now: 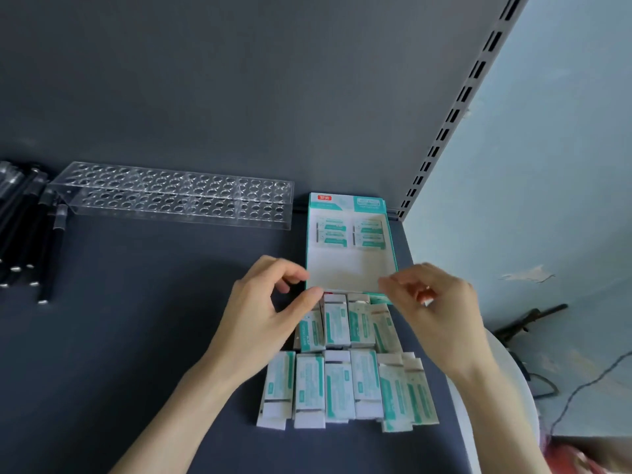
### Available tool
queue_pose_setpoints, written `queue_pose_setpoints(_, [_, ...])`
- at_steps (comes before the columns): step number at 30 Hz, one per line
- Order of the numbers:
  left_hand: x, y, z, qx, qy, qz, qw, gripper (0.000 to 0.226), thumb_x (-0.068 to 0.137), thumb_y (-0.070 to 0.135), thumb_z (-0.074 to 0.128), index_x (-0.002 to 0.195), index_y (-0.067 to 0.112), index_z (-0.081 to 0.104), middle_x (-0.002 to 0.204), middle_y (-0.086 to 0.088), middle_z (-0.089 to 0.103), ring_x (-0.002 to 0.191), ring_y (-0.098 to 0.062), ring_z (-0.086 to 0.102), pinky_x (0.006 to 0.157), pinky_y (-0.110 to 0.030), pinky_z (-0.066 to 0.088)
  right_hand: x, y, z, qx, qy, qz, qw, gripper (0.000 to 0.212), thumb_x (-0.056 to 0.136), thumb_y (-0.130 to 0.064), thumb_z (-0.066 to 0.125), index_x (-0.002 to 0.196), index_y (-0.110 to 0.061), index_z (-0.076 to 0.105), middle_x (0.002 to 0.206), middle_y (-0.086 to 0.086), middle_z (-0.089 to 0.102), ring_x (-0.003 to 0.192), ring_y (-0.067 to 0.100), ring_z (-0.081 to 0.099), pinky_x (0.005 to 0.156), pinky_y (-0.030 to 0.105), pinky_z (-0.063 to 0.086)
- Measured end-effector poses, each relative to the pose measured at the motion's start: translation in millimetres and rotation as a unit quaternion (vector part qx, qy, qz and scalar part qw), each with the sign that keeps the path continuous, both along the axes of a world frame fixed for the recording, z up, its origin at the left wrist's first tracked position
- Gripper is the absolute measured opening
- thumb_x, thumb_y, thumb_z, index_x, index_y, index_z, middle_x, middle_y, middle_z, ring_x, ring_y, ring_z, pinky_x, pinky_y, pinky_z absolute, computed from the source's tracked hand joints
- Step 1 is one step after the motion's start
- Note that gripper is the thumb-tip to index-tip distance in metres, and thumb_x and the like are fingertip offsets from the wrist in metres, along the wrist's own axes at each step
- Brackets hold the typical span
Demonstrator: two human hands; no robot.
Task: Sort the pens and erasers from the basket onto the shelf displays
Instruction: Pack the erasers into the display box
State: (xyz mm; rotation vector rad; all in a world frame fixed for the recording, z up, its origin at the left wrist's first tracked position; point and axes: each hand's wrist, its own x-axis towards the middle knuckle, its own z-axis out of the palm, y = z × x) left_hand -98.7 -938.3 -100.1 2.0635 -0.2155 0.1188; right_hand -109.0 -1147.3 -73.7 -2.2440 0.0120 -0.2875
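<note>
Your left hand (273,302) pinches the near-left corner of the eraser box (349,268); your right hand (434,302) curls by its near-right corner, grip unclear.

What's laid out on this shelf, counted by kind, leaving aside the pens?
Teal-and-white cardboard display box: 1
Clear acrylic pen rack: 1
White-and-teal wrapped erasers inside the box: 4
Loose erasers in front of it: 10
Total: 16
</note>
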Motion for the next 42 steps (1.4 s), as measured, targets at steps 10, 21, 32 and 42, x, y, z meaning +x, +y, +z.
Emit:
queue_pose_setpoints(10, [-21.9, 1.3, -0.6, 0.075, 0.068, 0.025, 0.995, 0.019, 0.075, 0.045, 0.069, 0.091, 0.036, 0.063, 0.087, 0.015, 0.054, 0.079, 0.003, 0.05, 0.086, -0.034, 0.042, -35.4, 5.1, -14.3, -0.013, 0.111, -0.031, 0.993, 0.021, 0.082, -0.029, 0.067, 0.067, -0.043, 0.06, 0.08, -0.013, 0.061, 0.069, 0.001, 0.056, 0.058, 0.008, 0.039])
queue_pose_setpoints(21, [-19.9, 7.1, 8.1, -0.1, 0.125, 0.034, 0.987, 0.022, 0.071, 0.011, 0.079, 0.086, 0.023, 0.069, 0.074, 0.004, 0.07, 0.066, -0.002, 0.06, 0.062, -0.013, 0.047, -36.7, 7.5, -17.8, 0.163, 0.078, -0.101, 0.978, 0.006, 0.077, -0.017, 0.074, 0.08, -0.019, 0.069, 0.068, -0.007, 0.068, 0.058, 0.008, 0.058, 0.054, 0.016, 0.045])
queue_pose_setpoints(32, [2.6, -9.4, 39.2, -0.28, 0.156, -0.093, 0.943, 0.01, 0.097, 0.015, 0.048, 0.099, 0.007, 0.053, 0.073, -0.003, 0.064, 0.069, -0.019, 0.057, 0.074, -0.031, 0.048, -2.6, 19.6, 29.6, 0.283, 0.087, 0.071, 0.953, 0.006, 0.081, -0.013, 0.066, 0.085, -0.011, 0.069, 0.07, -0.003, 0.062, 0.052, 0.016, 0.062, 0.045, 0.025, 0.052])
queue_pose_setpoints(42, [38.2, -1.3, 30.3, -0.253, 0.188, -0.067, 0.947, 0.013, 0.088, 0.014, 0.062, 0.08, 0.004, 0.061, 0.066, -0.002, 0.063, 0.053, -0.015, 0.043, 0.054, -0.022, 0.038, 31.5, 29.6, 25.0, 0.34, 0.141, 0.078, 0.927, 0.014, 0.078, -0.014, 0.067, 0.09, -0.007, 0.068, 0.074, -0.002, 0.072, 0.062, 0.016, 0.067, 0.063, 0.02, 0.054])
